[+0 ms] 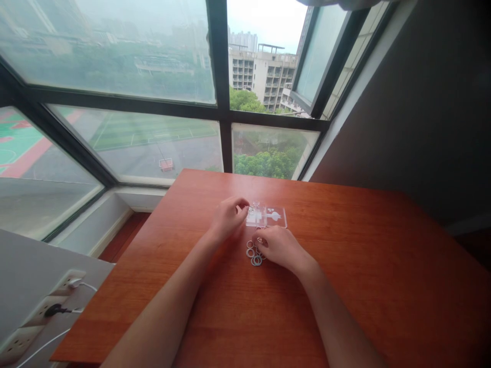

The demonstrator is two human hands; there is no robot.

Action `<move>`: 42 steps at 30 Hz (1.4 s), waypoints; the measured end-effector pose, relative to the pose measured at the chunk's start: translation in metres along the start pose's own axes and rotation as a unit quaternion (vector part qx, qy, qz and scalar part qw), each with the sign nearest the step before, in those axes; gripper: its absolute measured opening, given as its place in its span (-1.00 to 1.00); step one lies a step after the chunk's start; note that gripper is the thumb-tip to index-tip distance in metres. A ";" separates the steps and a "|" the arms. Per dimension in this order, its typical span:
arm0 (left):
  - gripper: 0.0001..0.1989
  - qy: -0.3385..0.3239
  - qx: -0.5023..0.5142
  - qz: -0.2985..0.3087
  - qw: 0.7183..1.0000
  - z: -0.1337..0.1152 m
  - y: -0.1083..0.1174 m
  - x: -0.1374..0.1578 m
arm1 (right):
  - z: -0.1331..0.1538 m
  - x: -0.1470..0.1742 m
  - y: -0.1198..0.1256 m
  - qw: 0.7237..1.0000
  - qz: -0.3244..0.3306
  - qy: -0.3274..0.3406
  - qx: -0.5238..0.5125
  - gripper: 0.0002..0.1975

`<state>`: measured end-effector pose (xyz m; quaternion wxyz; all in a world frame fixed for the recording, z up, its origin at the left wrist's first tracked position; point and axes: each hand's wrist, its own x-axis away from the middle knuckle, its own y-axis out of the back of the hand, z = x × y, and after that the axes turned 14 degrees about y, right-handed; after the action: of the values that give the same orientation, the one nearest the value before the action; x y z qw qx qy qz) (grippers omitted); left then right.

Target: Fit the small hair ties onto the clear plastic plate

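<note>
A small clear plastic box (276,217) lies on the wooden table, its lid folded open to the right, with white markings on it. My left hand (229,219) is at the box's left edge, thumb and fingers closed on that side. Just in front of the box lies a loose cluster of flat metal rings (257,260), several of them overlapping. Over the right part of this cluster is my right hand (282,246), its thumb and forefinger pinched at a ring. The hand itself hides some of the rings.
The reddish-brown table (368,266) reaches toward large windows with dark frames (226,148); one pane stands open at the upper right. Wall sockets (42,309) with plugged-in cables are low on the left. A dark slanted wall (418,112) rises on the right.
</note>
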<state>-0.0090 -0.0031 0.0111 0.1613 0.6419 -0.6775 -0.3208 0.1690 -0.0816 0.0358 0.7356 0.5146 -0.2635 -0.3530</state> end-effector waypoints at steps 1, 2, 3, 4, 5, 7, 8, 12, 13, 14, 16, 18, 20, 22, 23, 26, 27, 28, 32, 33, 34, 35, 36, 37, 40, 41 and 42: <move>-0.88 0.000 0.001 0.000 1.000 0.000 0.000 0.000 | 0.000 0.000 0.000 1.000 0.000 0.000 0.000 -0.75; -0.88 0.000 0.002 0.000 1.000 -0.001 0.001 0.000 | 0.000 0.000 0.000 1.000 -0.001 0.000 0.000 -0.76; -0.88 0.001 0.003 0.001 1.000 -0.001 0.001 0.000 | 0.000 0.000 -0.001 1.000 -0.003 -0.001 0.000 -0.77; -0.88 0.000 0.003 0.001 1.000 -0.002 0.001 0.001 | 0.000 0.000 -0.002 1.000 -0.005 -0.002 0.000 -0.77; -0.88 0.000 0.003 0.001 1.000 -0.002 0.001 0.001 | 0.000 -0.001 -0.002 1.000 -0.006 -0.002 0.001 -0.78; -0.89 -0.002 0.003 0.002 1.000 -0.002 0.001 0.001 | -0.001 -0.001 -0.004 1.000 -0.008 -0.002 0.005 -0.81; -0.89 -0.002 0.002 0.002 1.000 -0.002 0.001 0.001 | -0.002 -0.002 -0.005 1.000 -0.009 -0.003 0.008 -0.81; -0.89 -0.005 0.005 0.008 1.000 -0.003 0.002 0.001 | -0.001 -0.003 -0.007 0.999 -0.014 -0.011 0.028 -0.82; -0.89 -0.005 0.006 0.009 1.000 -0.004 0.002 0.001 | -0.001 -0.003 -0.008 0.999 -0.015 -0.012 0.032 -0.82; -0.89 -0.005 0.006 0.011 1.000 -0.004 0.002 0.001 | 0.000 -0.003 -0.008 0.999 -0.016 -0.012 0.035 -0.82; -0.89 -0.003 0.006 0.012 1.000 -0.005 0.002 0.001 | 0.001 -0.004 -0.008 0.999 -0.018 -0.012 0.040 -0.82; -0.89 -0.004 0.005 0.014 1.000 -0.005 0.002 0.001 | 0.001 -0.004 -0.007 0.999 -0.018 -0.016 0.040 -0.82; -0.89 -0.008 0.004 0.015 1.000 -0.005 0.002 0.002 | 0.002 -0.005 -0.007 0.999 -0.020 -0.028 0.034 -0.84; -0.89 -0.013 0.004 0.016 1.000 -0.006 0.002 0.002 | 0.001 -0.006 -0.005 0.998 -0.031 -0.044 0.026 -0.85; -0.88 -0.014 0.004 0.017 1.000 -0.006 0.002 0.002 | 0.000 -0.006 -0.005 0.997 -0.043 -0.053 0.023 -0.85; -0.89 -0.013 0.013 0.033 0.999 -0.008 0.003 0.002 | -0.003 -0.007 -0.005 0.992 -0.092 -0.082 0.017 -0.86; -0.88 -0.011 0.018 0.043 0.999 -0.008 0.003 0.002 | -0.005 -0.008 -0.005 0.990 -0.111 -0.090 0.016 -0.87; -0.88 -0.009 0.024 0.054 0.998 -0.010 0.003 0.003 | -0.007 -0.008 -0.006 0.986 -0.130 -0.098 0.016 -0.87; -0.83 0.002 0.052 0.113 0.992 -0.017 0.003 0.005 | -0.015 -0.007 -0.009 0.971 -0.206 -0.120 0.015 -0.88; -0.82 0.007 0.060 0.128 0.990 -0.020 0.003 0.006 | -0.016 -0.006 -0.009 0.968 -0.220 -0.124 0.014 -0.88; -0.81 0.013 0.068 0.142 0.987 -0.022 0.003 0.007 | -0.017 -0.006 -0.010 0.964 -0.232 -0.127 0.013 -0.88; -0.81 0.018 0.076 0.154 0.985 -0.024 0.003 0.008 | -0.018 -0.006 -0.010 0.962 -0.241 -0.129 0.012 -0.88; -0.81 0.022 0.084 0.163 0.983 -0.026 0.003 0.009 | -0.018 -0.006 -0.010 0.960 -0.248 -0.131 0.014 -0.88; -0.82 0.025 0.090 0.170 0.981 -0.028 0.003 0.010 | -0.018 -0.006 -0.010 0.959 -0.252 -0.132 0.016 -0.87; -0.84 0.031 0.104 0.187 0.976 -0.031 0.003 0.012 | -0.017 -0.006 -0.009 0.958 -0.253 -0.133 0.019 -0.85; -0.84 0.031 0.109 0.192 0.975 -0.032 0.002 0.012 | -0.016 -0.006 -0.008 0.959 -0.251 -0.134 0.019 -0.85; -0.84 0.031 0.113 0.198 0.973 -0.033 0.002 0.013 | -0.016 -0.006 -0.008 0.959 -0.248 -0.135 0.018 -0.84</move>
<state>0.0087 -0.0229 0.0341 0.1689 0.5190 -0.8175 -0.1840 0.1752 -0.0696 0.0231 0.5728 0.5249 -0.2308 -0.5858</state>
